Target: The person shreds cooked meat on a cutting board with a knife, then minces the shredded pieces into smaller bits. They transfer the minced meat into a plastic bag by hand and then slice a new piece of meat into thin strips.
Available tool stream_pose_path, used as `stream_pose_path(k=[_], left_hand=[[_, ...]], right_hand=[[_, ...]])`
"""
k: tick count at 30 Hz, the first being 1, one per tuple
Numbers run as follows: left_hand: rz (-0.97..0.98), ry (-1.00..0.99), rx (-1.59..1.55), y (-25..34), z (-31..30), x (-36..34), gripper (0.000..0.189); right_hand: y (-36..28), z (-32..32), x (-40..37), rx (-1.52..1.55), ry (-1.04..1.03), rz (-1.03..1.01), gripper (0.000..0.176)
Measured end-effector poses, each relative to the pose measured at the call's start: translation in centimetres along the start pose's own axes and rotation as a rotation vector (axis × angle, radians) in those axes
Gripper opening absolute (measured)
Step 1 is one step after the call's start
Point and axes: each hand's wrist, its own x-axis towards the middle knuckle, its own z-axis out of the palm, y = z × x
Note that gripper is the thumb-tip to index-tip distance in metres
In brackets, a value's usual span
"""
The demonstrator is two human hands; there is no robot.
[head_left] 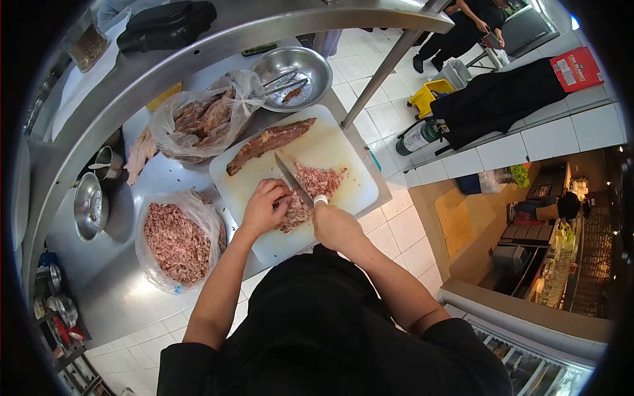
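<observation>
My right hand (335, 226) grips the white handle of a kitchen knife (294, 179), its blade slanting across a pile of chopped meat (317, 183) on the white cutting board (356, 191). Curled fingers of my left hand (267, 206) press on meat at the near side of the blade; the fingertips are partly hidden. A long whole piece of cooked meat (271, 145) lies along the board's far left edge. Left of the board, a clear plastic bag (179, 243) is full of chopped meat. Beyond it, another plastic bag (205, 119) holds larger meat pieces.
A metal bowl (317, 69) with tongs (285, 86) stands behind the board. A smaller metal bowl (90, 206) sits at the left of the steel table (119, 277). An overhead steel shelf (277, 30) and its post (386, 76) border the work area. Another person (462, 30) stands far back.
</observation>
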Motion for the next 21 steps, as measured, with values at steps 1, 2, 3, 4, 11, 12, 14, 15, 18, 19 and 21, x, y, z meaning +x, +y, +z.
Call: stream_pose_path(k=[1, 2, 3, 4, 11, 12, 14, 15, 18, 19, 21], left_hand=[[0.004, -0.064, 0.012, -0.2, -0.1, 0.3, 0.015], [0.002, -0.064, 0.008, -0.3, 0.2, 0.1, 0.015], [-0.004, -0.079, 0.003, -0.4, 0.4, -0.1, 0.015], [-0.009, -0.093, -0.001, -0.5, 0.7, -0.2, 0.015], [0.017, -0.065, 0.055, -0.8, 1.7, -1.0, 0.015], [0.049, -0.042, 0.063, -0.8, 1.6, -0.8, 0.015], [0.081, -0.028, 0.070, -0.5, 1.6, -1.1, 0.014], [0.094, -0.001, 0.088, -0.4, 1.7, -1.0, 0.014], [0.099, 0.014, 0.106, -0.5, 1.9, -1.3, 0.015], [0.104, 0.010, 0.113, -0.6, 1.9, -1.2, 0.015], [0.095, -0.002, 0.100, -0.7, 1.8, -1.2, 0.015]], right_hand=[[-0.2, 0.0, -0.1, -0.006, 0.000, -0.005, 0.024], [-0.7, -0.2, -0.5, -0.008, -0.003, -0.002, 0.024], [-1.4, -0.7, -0.9, -0.021, -0.039, 0.010, 0.023], [-1.8, -0.9, -1.2, -0.034, -0.074, 0.022, 0.023], [0.7, 5.3, 2.9, -0.028, 0.022, 0.030, 0.022], [0.9, 4.6, 4.1, 0.002, 0.050, -0.004, 0.022], [0.8, 3.3, 4.5, 0.041, 0.067, -0.058, 0.023], [0.0, 2.1, 3.6, 0.039, 0.069, -0.062, 0.023], [-0.8, 3.0, 0.8, 0.004, -0.033, 0.028, 0.023], [0.2, 5.7, 1.6, 0.038, 0.067, 0.001, 0.025], [1.6, 8.0, 3.1, 0.070, 0.167, -0.028, 0.031]])
